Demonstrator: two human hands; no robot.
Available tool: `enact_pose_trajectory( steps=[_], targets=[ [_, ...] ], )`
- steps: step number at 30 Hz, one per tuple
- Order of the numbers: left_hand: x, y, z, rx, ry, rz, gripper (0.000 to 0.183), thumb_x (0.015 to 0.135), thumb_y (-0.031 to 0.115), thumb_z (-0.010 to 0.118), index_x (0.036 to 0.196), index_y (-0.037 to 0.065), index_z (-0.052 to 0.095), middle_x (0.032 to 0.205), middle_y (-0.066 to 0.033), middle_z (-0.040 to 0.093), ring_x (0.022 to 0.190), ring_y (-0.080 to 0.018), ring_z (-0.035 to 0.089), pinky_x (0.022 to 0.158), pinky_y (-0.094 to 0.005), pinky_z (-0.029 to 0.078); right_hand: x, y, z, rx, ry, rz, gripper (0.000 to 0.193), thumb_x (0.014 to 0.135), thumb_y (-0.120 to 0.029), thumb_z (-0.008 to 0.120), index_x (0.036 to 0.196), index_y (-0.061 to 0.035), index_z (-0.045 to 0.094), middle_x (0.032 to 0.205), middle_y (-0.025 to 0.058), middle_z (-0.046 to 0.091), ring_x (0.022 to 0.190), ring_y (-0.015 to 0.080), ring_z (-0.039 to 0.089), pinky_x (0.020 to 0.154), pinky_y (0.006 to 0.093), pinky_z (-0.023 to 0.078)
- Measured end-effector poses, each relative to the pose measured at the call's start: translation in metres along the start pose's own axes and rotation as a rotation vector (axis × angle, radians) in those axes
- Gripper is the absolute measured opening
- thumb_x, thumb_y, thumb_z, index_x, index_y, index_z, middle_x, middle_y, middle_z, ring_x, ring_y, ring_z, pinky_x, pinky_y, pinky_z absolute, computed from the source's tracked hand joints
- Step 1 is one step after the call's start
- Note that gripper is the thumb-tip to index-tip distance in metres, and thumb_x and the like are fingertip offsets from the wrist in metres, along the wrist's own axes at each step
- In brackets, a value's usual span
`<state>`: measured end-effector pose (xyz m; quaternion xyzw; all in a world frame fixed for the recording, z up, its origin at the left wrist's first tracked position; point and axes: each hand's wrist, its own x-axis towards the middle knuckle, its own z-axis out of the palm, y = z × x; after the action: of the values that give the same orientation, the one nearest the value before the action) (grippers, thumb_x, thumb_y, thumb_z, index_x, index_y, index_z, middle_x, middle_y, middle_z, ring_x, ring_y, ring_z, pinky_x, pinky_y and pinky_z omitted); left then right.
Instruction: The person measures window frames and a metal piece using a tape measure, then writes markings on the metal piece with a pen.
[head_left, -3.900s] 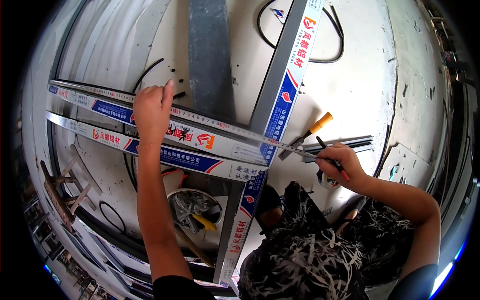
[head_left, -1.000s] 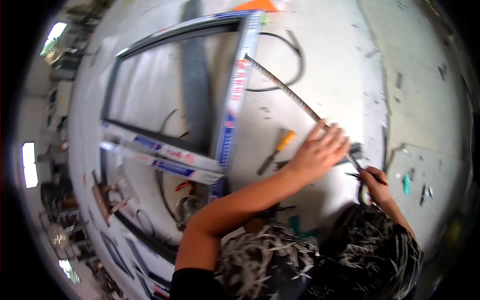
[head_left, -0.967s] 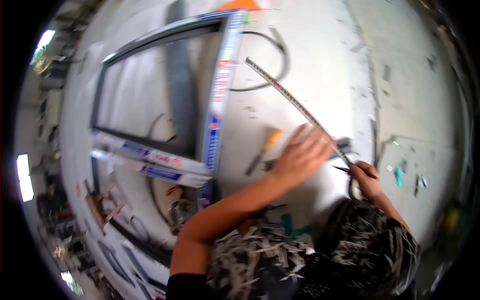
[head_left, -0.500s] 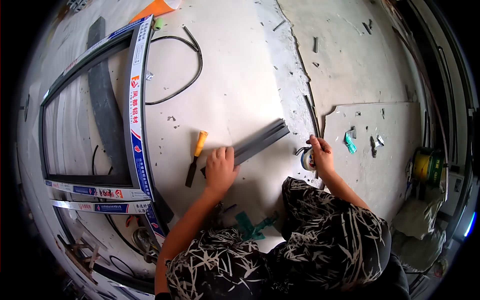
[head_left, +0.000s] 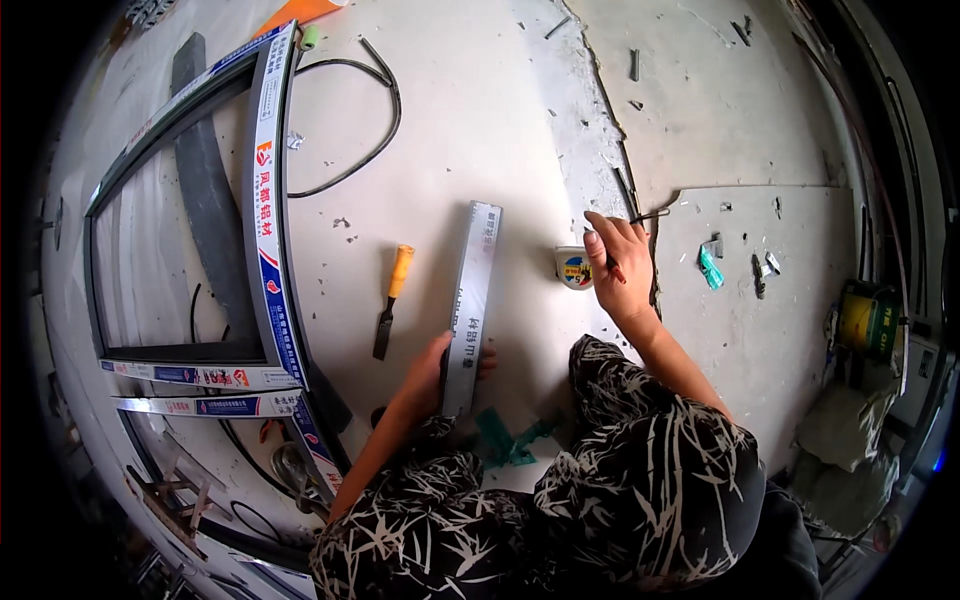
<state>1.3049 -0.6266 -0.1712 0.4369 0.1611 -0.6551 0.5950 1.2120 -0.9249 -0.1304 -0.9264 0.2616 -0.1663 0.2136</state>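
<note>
My left hand (head_left: 437, 372) wraps round the lower part of a long grey metal profile (head_left: 476, 285), its fingertips showing on the right side. The bar's flat, printed face is turned up, and its near end is close to my knees. Right of the bar, my right hand (head_left: 622, 265) is closed at the edge of a small round tape measure (head_left: 574, 268) with a white, yellow and blue face; the hand hides part of the grip. A thin dark loop (head_left: 652, 214) sticks out beyond this hand. Left of the bar lies a chisel (head_left: 392, 302) with a yellow handle.
A large window-like frame (head_left: 268, 200) with printed film stands at the left. A black hose (head_left: 397, 115) curls beside it. Green scraps (head_left: 512, 440) lie near my knees, more scraps (head_left: 710, 265) on a board (head_left: 790, 225) at the right, beside a yellow-green drum (head_left: 866, 320).
The metal profile has swung from slanting to nearly upright in view, its printed face now up. My left hand has shifted to its near end. The right hand and tape measure have moved up and left.
</note>
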Motion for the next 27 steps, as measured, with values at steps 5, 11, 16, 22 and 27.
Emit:
enact_pose_trajectory(
  steps=[5, 11, 16, 22, 27],
  targets=[
    [0.020, -0.028, -0.019, 0.114, 0.043, 0.086, 0.047, 0.106, 0.038, 0.042, 0.122, -0.005, 0.057, 0.106, -0.0162, 0.069, 0.097, -0.0251, 0.069, 0.088, -0.0377, 0.056, 0.005, -0.022, -0.017, 0.033, 0.084, -0.016, 0.045, 0.099, -0.045, 0.051, 0.116, -0.0085, 0.070, 0.116, 0.0169, 0.062, 0.098, 0.0331, 0.055, 0.094, 0.0437, 0.040],
    [0.019, -0.035, -0.021, 0.159, 0.145, 0.144, 0.041, 0.101, 0.034, 0.058, 0.117, -0.004, 0.058, 0.096, -0.0152, 0.071, 0.083, -0.0235, 0.071, 0.078, -0.0349, 0.059, 0.016, -0.062, -0.042, 0.025, 0.091, -0.151, 0.063, 0.098, -0.061, 0.041, 0.124, -0.0112, 0.069, 0.131, 0.0191, 0.056, 0.095, 0.0304, 0.050, 0.095, 0.0422, 0.039],
    [0.018, -0.031, -0.019, 0.159, 0.133, 0.146, 0.043, 0.101, 0.036, 0.059, 0.114, -0.005, 0.059, 0.095, -0.0171, 0.071, 0.082, -0.0247, 0.072, 0.076, -0.0358, 0.060, 0.044, -0.065, -0.072, 0.313, -0.013, -0.152, 0.069, 0.100, -0.061, 0.037, 0.118, -0.0032, 0.069, 0.104, 0.0177, 0.066, 0.084, 0.0277, 0.054, 0.082, 0.0378, 0.044],
    [0.020, -0.035, -0.025, 0.122, 0.132, 0.136, 0.041, 0.100, 0.034, 0.060, 0.113, -0.005, 0.060, 0.095, -0.0175, 0.071, 0.081, -0.0254, 0.072, 0.075, -0.0361, 0.060, -0.008, -0.083, 0.025, 0.907, -0.421, 0.230, 0.023, 0.094, -0.011, 0.064, 0.115, -0.0002, 0.062, 0.084, 0.0073, 0.065, 0.076, 0.0131, 0.061, 0.069, 0.0288, 0.050],
    [0.023, -0.038, -0.024, 0.042, 0.126, 0.163, 0.033, 0.101, 0.028, 0.060, 0.112, -0.003, 0.060, 0.092, -0.0152, 0.070, 0.077, -0.0238, 0.071, 0.072, -0.0354, 0.060, -0.035, -0.072, 0.073, 0.715, -0.380, 0.084, 0.029, 0.083, -0.012, 0.071, 0.110, -0.0031, 0.065, 0.089, 0.0143, 0.067, 0.080, 0.0286, 0.065, 0.072, 0.0364, 0.052]
  ],
)
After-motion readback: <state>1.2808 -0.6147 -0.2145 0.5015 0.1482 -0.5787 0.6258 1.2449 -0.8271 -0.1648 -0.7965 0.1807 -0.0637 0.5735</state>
